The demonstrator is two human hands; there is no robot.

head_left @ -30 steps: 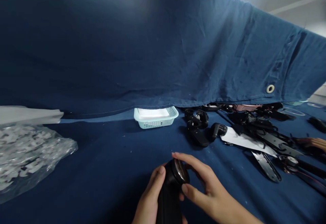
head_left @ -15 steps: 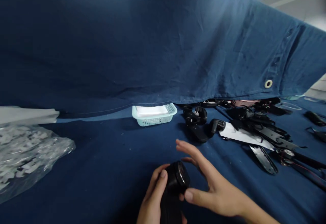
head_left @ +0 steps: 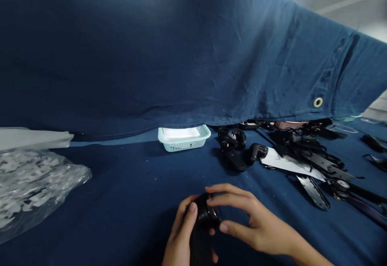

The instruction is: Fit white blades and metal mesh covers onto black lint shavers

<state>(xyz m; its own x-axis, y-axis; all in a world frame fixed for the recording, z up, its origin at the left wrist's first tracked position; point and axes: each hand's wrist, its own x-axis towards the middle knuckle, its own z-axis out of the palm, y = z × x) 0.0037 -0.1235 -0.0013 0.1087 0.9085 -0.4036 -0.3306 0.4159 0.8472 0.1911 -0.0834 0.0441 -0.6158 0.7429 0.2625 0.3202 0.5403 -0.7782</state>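
Low in the middle, my left hand (head_left: 183,231) is wrapped around a black device (head_left: 201,233) with a long body and a rounded, glossy-rimmed head at its top. My right hand (head_left: 248,217) comes in from the right. Its fingertips rest on the head's upper rim and its thumb is at the lower right side, so the head sits between them. What exactly the device is I cannot make out. The lower body runs out of view at the bottom edge.
A blue cloth (head_left: 181,56) hangs across the back. Under its hem stands a light-blue basket (head_left: 184,145) with white contents. A clear plastic bag (head_left: 39,185) of white-grey parts lies left. Black parts (head_left: 232,153) and a grey-black shell (head_left: 313,193) lie right.
My right hand has closed in; its raised fingers have come down onto the device's head. The left hand keeps its hold, with the device slightly turned.
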